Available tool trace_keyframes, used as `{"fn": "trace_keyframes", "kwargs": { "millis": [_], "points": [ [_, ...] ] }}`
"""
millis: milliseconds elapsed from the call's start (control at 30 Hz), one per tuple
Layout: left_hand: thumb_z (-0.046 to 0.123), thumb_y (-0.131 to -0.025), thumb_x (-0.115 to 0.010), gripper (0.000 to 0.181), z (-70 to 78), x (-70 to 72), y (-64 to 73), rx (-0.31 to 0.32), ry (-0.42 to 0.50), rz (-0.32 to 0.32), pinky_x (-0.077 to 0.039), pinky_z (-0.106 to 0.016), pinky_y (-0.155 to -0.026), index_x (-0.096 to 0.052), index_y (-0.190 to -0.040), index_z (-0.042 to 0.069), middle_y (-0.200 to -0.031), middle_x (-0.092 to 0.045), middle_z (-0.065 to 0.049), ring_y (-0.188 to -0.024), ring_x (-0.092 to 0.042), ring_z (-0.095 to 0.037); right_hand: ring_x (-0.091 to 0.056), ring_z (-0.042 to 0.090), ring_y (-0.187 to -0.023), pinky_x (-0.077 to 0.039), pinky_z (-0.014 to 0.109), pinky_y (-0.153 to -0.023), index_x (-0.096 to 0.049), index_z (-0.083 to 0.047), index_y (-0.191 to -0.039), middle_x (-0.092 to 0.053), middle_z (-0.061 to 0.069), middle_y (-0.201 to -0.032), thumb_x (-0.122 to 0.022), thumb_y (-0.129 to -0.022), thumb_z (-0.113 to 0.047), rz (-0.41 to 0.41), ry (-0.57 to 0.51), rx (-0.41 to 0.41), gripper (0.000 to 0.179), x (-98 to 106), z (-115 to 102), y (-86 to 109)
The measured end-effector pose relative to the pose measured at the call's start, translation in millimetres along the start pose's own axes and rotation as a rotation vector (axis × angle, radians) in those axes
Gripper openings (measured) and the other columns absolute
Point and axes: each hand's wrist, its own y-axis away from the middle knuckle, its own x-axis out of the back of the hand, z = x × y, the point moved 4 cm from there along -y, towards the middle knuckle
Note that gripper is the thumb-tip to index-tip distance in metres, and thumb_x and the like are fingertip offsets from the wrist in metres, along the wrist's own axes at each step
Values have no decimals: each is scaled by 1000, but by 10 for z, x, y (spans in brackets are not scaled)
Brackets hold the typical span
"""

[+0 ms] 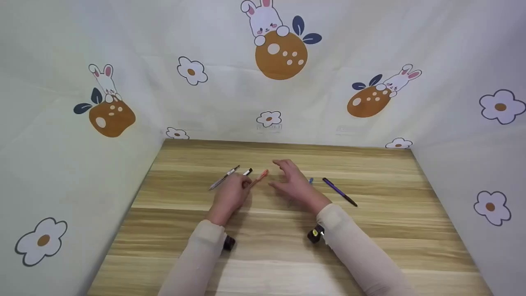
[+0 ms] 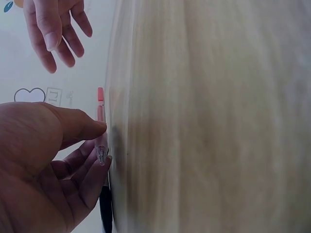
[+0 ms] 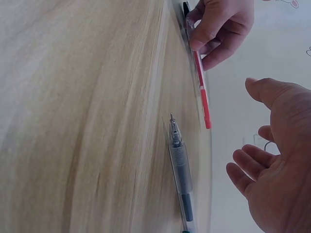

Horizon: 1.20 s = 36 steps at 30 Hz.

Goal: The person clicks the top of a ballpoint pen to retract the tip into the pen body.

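Two pale sleeves nearest, over wood surface. Then hands: L hand pinching red pen nr its clear tip, R hand loose, holding nothing. Purple pen & part-hidden blue pen by R; grey pen, black-ended pen by L. Bunny-print cloth at back.

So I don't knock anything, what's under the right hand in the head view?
A pen; its blue end shows past the right hand, covering most of the rest. The right wrist view shows its clear barrel and metal tip.
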Motion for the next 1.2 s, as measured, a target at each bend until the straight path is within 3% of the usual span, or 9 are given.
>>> {"fn": "trace_keyframes", "kwargs": {
  "millis": [500,833,1200],
  "points": [
    [13,-103,-78,10,-6,-18,0,25,-27,10,-59,-41,-74,-86,-108,9,-94,-77,-1,-77,-64,-18,-53,45,-143,-45,55,-121,-48,2,-162,-52,27,-155,-84,-100,-19,-7,-2,-11,75,-13,3,-3],
    [16,-102,-77,14,-25,13,5,89,-18,-4,-59,-41,-78,-82,-113,9,-97,-75,1,-80,-64,-18,-54,42,-144,-44,53,-122,-49,1,-162,-53,23,-157,-83,-101,-22,-5,22,-28,74,57,3,60],
    [20,-102,-78,14,141,52,19,36,-8,44,-61,-44,-84,-82,-111,10,-104,-77,-3,-92,-72,-21,-53,39,-144,-44,54,-121,-49,-4,-163,-55,16,-158,-82,-102,-18,6,18,-56,71,192,28,204]
  ]
}}
